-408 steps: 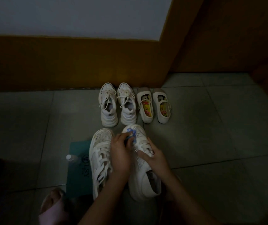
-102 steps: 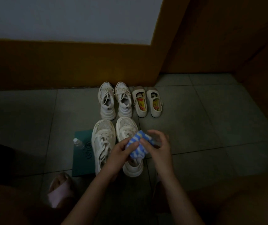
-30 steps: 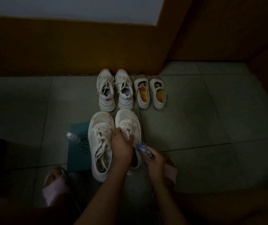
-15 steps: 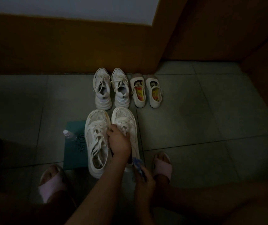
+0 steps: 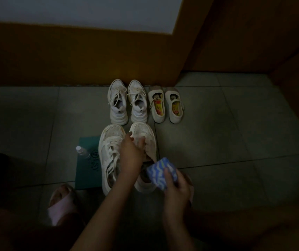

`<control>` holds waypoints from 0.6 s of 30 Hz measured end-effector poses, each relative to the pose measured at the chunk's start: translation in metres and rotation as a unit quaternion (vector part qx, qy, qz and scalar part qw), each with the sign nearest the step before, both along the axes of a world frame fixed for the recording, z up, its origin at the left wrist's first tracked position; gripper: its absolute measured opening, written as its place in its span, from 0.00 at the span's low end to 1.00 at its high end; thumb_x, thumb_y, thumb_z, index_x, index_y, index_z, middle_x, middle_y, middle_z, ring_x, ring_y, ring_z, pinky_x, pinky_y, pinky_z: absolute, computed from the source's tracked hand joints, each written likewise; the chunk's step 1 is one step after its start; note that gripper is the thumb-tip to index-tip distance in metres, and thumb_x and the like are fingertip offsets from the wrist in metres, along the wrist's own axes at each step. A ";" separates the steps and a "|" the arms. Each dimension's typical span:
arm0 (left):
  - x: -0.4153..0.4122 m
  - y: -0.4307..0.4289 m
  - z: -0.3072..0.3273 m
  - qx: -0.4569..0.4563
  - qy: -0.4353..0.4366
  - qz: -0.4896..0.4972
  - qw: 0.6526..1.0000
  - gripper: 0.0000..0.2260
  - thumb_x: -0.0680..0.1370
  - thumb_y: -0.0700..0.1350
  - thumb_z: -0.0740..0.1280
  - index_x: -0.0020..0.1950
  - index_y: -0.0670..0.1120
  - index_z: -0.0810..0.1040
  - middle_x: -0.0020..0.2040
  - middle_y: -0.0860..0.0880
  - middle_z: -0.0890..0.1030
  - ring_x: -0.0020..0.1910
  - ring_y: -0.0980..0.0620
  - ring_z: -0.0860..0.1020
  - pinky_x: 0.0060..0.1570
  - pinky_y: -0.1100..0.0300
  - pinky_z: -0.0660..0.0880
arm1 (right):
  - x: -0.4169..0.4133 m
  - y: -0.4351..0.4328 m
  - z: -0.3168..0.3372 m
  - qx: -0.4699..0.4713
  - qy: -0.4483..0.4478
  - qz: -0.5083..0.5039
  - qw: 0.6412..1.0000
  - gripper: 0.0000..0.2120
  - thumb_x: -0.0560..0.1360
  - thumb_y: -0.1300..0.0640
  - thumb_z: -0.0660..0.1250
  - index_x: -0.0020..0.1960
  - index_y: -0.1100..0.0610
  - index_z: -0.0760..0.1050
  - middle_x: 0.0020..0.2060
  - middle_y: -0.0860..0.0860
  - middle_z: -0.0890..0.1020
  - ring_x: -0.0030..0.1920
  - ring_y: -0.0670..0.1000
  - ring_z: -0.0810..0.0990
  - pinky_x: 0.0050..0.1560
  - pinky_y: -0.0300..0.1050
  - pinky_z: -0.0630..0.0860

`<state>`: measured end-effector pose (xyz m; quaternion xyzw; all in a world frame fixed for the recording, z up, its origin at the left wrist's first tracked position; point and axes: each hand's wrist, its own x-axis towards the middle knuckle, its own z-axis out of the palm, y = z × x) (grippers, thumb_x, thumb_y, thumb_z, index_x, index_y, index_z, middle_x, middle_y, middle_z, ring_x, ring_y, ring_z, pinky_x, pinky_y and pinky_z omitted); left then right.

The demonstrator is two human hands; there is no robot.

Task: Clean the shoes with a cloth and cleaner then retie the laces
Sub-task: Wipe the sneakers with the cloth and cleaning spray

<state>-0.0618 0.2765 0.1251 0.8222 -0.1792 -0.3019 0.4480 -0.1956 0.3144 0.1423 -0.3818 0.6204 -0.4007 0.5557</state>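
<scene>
Starting at the lower left of the frame, we see a foot in a pink slipper on the tiled floor. Above it lies a green mat with a small clear bottle on its upper left corner. We judge this is the cleaner, put close to the work so it can be reached.

Next to the mat, in the middle of the frame, stands the left sneaker, with its laces loosely crossed. The right sneaker is just beside it. The left hand lies over the laced part of this right sneaker with its fingers curled onto it. We think it grips there to keep the shoe steady for wiping.

To the right and lower, the right hand grips a folded blue cloth with white wavy lines, fingers on top of it. The cloth is near the heel opening of the right sneaker. Whether it touches the shoe, we cannot tell in this dim light. The two hands are apart, each one busy with its own thing.

Higher in the frame, by the wall, wait the far sneakers and, to their right, a pair of strap shoes. Their neat line suggests they are waiting or already done; which one we cannot say.
</scene>
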 end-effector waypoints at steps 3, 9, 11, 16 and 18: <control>0.013 0.007 0.025 -0.085 0.172 -0.020 0.981 0.10 0.79 0.49 0.63 0.55 0.46 0.76 0.51 0.47 0.81 0.52 0.49 0.79 0.47 0.60 0.74 | 0.022 -0.032 0.016 0.006 -0.032 0.020 0.999 0.06 0.72 0.60 0.70 0.49 0.55 0.79 0.45 0.54 0.84 0.46 0.51 0.83 0.48 0.46 0.79; 0.037 0.019 0.026 -0.114 0.380 -0.065 0.916 0.12 0.75 0.46 0.68 0.58 0.47 0.79 0.50 0.47 0.83 0.47 0.52 0.82 0.42 0.60 0.79 | 0.066 -0.055 0.018 0.019 -0.044 0.118 0.992 0.03 0.73 0.59 0.70 0.47 0.56 0.79 0.43 0.55 0.84 0.42 0.52 0.84 0.40 0.41 0.80; 0.046 0.020 0.018 -0.135 0.380 -0.018 0.915 0.11 0.74 0.41 0.69 0.56 0.42 0.79 0.50 0.42 0.83 0.44 0.49 0.82 0.43 0.59 0.80 | 0.074 -0.058 0.011 0.010 -0.035 0.158 0.987 0.02 0.75 0.58 0.68 0.45 0.55 0.79 0.41 0.53 0.83 0.39 0.47 0.83 0.39 0.38 0.79; 0.087 0.012 -0.003 -0.116 0.177 0.068 0.975 0.09 0.74 0.41 0.70 0.51 0.39 0.79 0.33 0.52 0.80 0.28 0.65 0.77 0.27 0.71 0.73 | 0.074 -0.068 -0.030 -0.053 0.297 0.297 0.906 0.33 0.70 0.43 0.69 0.72 0.50 0.62 0.70 0.52 0.68 0.70 0.53 0.65 0.73 0.56 0.57; 0.099 0.003 -0.007 -0.102 0.105 0.059 0.988 0.11 0.74 0.42 0.70 0.53 0.39 0.78 0.37 0.48 0.79 0.31 0.64 0.77 0.27 0.72 0.72 | 0.071 -0.066 -0.045 -0.012 0.340 0.362 0.868 0.48 0.68 0.43 0.72 0.76 0.50 0.46 0.75 0.53 0.55 0.75 0.55 0.55 0.73 0.55 0.55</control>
